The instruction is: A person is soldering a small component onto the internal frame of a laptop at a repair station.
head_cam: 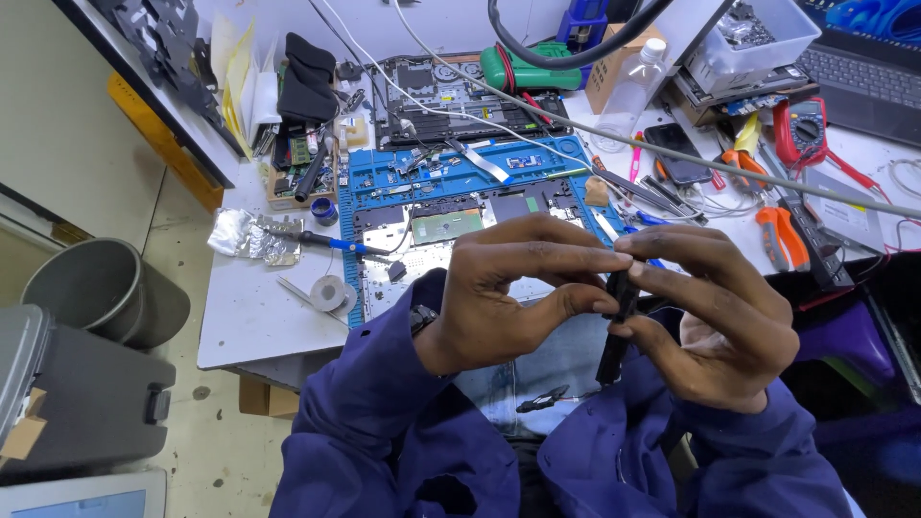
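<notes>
hands: left hand (499,297) and right hand (710,317) are both pinching a slim black part (619,321)
progress: opened laptop (451,225) on blue mat (384,182) is lying dismantled — reassembly remaining

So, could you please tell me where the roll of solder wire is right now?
The roll of solder wire lies on the white table, left of the blue mat, below the crumpled foil.

an electronics repair workshop: opened laptop (451,91), blue repair mat (460,177), multimeter (804,129), pliers (782,235).

Black part's (617,326) middle hidden behind the hands' fingers (576,264).
</notes>
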